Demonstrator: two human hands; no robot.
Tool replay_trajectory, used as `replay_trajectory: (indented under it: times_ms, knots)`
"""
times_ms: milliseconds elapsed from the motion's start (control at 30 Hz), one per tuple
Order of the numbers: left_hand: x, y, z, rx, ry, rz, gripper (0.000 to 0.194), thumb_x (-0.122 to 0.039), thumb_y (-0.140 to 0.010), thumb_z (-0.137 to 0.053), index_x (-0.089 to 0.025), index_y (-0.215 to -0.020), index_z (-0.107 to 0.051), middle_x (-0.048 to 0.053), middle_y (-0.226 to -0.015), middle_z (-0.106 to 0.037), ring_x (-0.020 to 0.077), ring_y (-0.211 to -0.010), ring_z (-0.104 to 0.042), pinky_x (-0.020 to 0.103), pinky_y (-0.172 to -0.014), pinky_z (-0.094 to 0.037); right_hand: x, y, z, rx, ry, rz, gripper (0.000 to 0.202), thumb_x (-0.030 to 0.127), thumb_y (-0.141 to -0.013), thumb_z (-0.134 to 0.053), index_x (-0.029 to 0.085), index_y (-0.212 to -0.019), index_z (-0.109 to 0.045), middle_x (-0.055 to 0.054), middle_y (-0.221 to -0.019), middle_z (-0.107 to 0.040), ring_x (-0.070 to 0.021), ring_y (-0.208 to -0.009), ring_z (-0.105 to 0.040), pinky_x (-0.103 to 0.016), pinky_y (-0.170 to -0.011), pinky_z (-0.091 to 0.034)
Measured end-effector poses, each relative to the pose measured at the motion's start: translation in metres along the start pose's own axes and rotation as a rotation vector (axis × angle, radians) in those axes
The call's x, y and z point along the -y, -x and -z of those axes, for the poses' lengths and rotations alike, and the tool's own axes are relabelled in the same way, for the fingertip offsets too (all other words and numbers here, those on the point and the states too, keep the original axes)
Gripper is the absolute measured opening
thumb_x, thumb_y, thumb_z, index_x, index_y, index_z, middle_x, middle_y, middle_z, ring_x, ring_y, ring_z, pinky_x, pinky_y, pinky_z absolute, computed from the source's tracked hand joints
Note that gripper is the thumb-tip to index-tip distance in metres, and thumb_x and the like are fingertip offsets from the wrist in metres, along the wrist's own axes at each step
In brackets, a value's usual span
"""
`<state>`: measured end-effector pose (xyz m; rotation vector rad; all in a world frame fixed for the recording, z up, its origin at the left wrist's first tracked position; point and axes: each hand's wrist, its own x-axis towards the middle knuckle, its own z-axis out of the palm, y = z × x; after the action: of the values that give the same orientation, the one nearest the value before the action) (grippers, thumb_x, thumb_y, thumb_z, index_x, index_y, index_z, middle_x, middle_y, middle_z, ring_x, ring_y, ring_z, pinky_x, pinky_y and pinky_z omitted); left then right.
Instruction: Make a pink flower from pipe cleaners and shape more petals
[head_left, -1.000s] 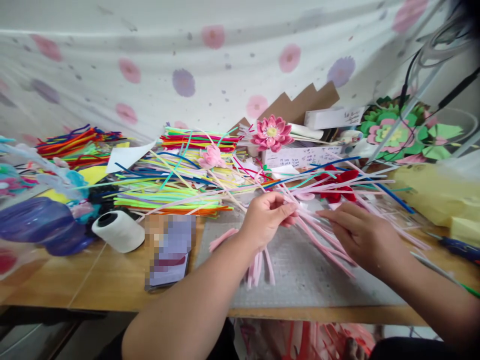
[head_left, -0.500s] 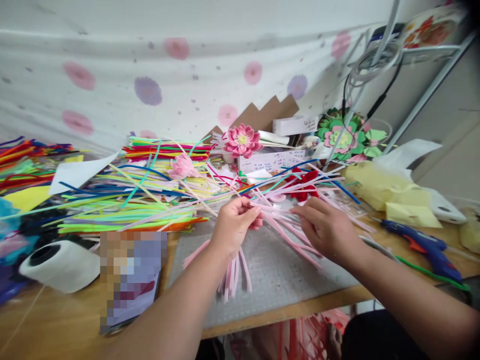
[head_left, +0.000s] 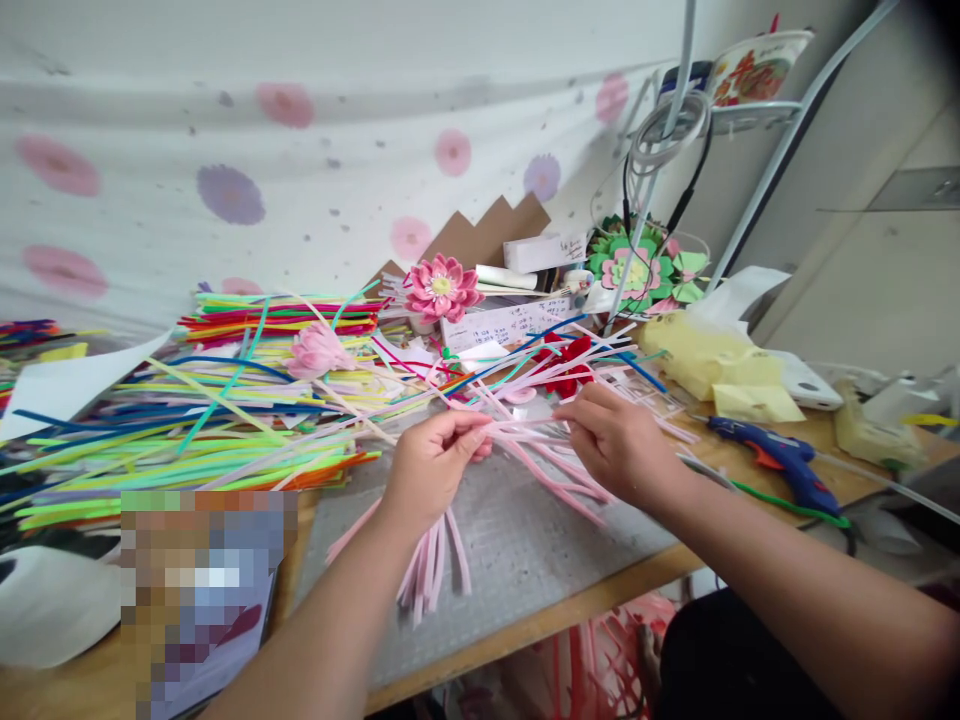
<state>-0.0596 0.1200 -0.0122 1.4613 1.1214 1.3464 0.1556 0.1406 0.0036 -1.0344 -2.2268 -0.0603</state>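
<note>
Over a grey cutting mat (head_left: pixel 517 575), my left hand (head_left: pixel 439 460) pinches one end of a thin pale pink stem. My right hand (head_left: pixel 619 440) has its fingers closed on the other end, so the stem stretches level between them. Pink pipe cleaners (head_left: pixel 555 475) fan out on the mat beneath and between the hands. Another pink bunch (head_left: pixel 433 568) pokes out below my left wrist. A red fuzzy flower (head_left: pixel 564 365) lies just behind my right hand.
Coloured pipe cleaners (head_left: pixel 225 440) are heaped at left, beside a pixelated phone (head_left: pixel 217 610) and white spool (head_left: pixel 56 605). A blue glue gun (head_left: pixel 780 460) lies at right. Behind are a pink flower (head_left: pixel 442 287), boxes and a metal stand (head_left: pixel 645 190).
The view has swung to the right, so the scene sits further left. My two hands have drawn slightly apart, with the thin pink stem still between them.
</note>
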Motion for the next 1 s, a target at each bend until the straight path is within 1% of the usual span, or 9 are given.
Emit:
replay_trajectory:
  times_ms: [133,267,333,433,533,700,800,900,1000]
  knots:
    - [-0.001,0.000,-0.002,-0.044,-0.041,-0.006,0.017,-0.024,-0.076,-0.060,-0.011,-0.086,-0.065,0.006,-0.070,-0.069,0.0167,-0.065,-0.066,0.030,-0.064,-0.054,-0.003,-0.002,0.004,0.046,-0.151,0.035,0.027,0.024,-0.088,-0.044,0.012,-0.106,-0.060,-0.009,-0.085,-0.058,-0.0166,-0.076,-0.056,-0.028,-0.069,-0.045]
    - [-0.001,0.000,-0.003,-0.036,-0.047,-0.007,0.017,-0.025,-0.076,-0.061,-0.011,-0.085,-0.064,0.006,-0.071,-0.069,0.0184,-0.067,-0.066,0.032,-0.065,-0.054,-0.003,-0.001,0.003,0.204,-0.100,0.108,0.051,0.040,-0.081,-0.057,0.013,-0.124,-0.049,-0.012,-0.098,-0.060,-0.0181,-0.075,-0.058,-0.029,-0.065,-0.046]
    - [-0.001,0.000,-0.003,-0.038,-0.057,0.001,0.016,-0.025,-0.077,-0.060,-0.011,-0.085,-0.063,0.006,-0.071,-0.069,0.0186,-0.067,-0.066,0.032,-0.066,-0.054,-0.002,0.000,0.002,0.259,-0.017,0.116,0.043,0.036,-0.084,-0.054,0.013,-0.120,-0.053,-0.012,-0.094,-0.062,-0.0190,-0.075,-0.059,-0.029,-0.065,-0.046]
    - [-0.001,0.000,-0.002,-0.032,-0.061,0.015,0.014,-0.025,-0.077,-0.059,-0.013,-0.083,-0.062,0.005,-0.070,-0.069,0.0175,-0.066,-0.066,0.030,-0.065,-0.053,-0.003,0.000,0.001,0.246,0.043,0.133,0.029,0.031,-0.088,-0.048,0.013,-0.108,-0.061,-0.011,-0.086,-0.064,-0.0197,-0.078,-0.060,-0.029,-0.068,-0.044]
    - [0.000,-0.001,0.000,-0.017,-0.026,0.008,0.012,-0.026,-0.078,-0.059,-0.014,-0.079,-0.060,0.003,-0.068,-0.069,0.0165,-0.064,-0.066,0.030,-0.065,-0.053,-0.004,-0.002,0.004,0.216,0.038,0.167,0.029,0.032,-0.091,-0.042,0.014,-0.098,-0.064,-0.009,-0.081,-0.063,-0.0169,-0.074,-0.059,-0.026,-0.066,-0.042]
    - [0.002,-0.001,0.000,-0.032,0.082,-0.003,0.012,-0.027,-0.077,-0.059,-0.015,-0.077,-0.057,0.001,-0.067,-0.068,0.0159,-0.061,-0.065,0.031,-0.065,-0.052,-0.004,-0.003,0.014,0.293,0.052,0.192,0.031,0.029,-0.092,-0.040,0.012,-0.086,-0.064,-0.007,-0.073,-0.060,-0.0125,-0.063,-0.053,-0.023,-0.060,-0.037]
    - [0.002,-0.001,-0.001,-0.023,0.158,0.016,0.012,-0.027,-0.076,-0.060,-0.016,-0.076,-0.056,0.001,-0.065,-0.068,0.0159,-0.059,-0.064,0.031,-0.065,-0.051,-0.009,-0.003,0.019,0.278,0.060,0.200,0.030,0.027,-0.092,-0.039,0.013,-0.081,-0.063,-0.007,-0.073,-0.060,-0.0123,-0.064,-0.053,-0.023,-0.061,-0.036]
    - [-0.005,-0.003,0.005,0.069,0.056,0.035,0.011,-0.027,-0.079,-0.057,-0.017,-0.075,-0.057,0.002,-0.069,-0.068,0.0172,-0.067,-0.064,0.033,-0.072,-0.048,-0.016,-0.003,0.025,0.248,0.055,0.236,0.029,0.025,-0.091,-0.040,0.013,-0.078,-0.063,-0.005,-0.069,-0.060,-0.0112,-0.060,-0.050,-0.023,-0.058,-0.033]
    - [-0.022,-0.001,0.018,0.361,-0.271,0.011,0.009,-0.025,-0.076,-0.060,-0.017,-0.072,-0.063,0.005,-0.088,-0.068,0.0202,-0.090,-0.061,0.031,-0.084,-0.042,-0.015,-0.002,0.030,0.296,0.047,0.305,0.028,0.024,-0.092,-0.039,0.014,-0.077,-0.061,-0.004,-0.067,-0.059,-0.0105,-0.059,-0.049,-0.023,-0.057,-0.032]
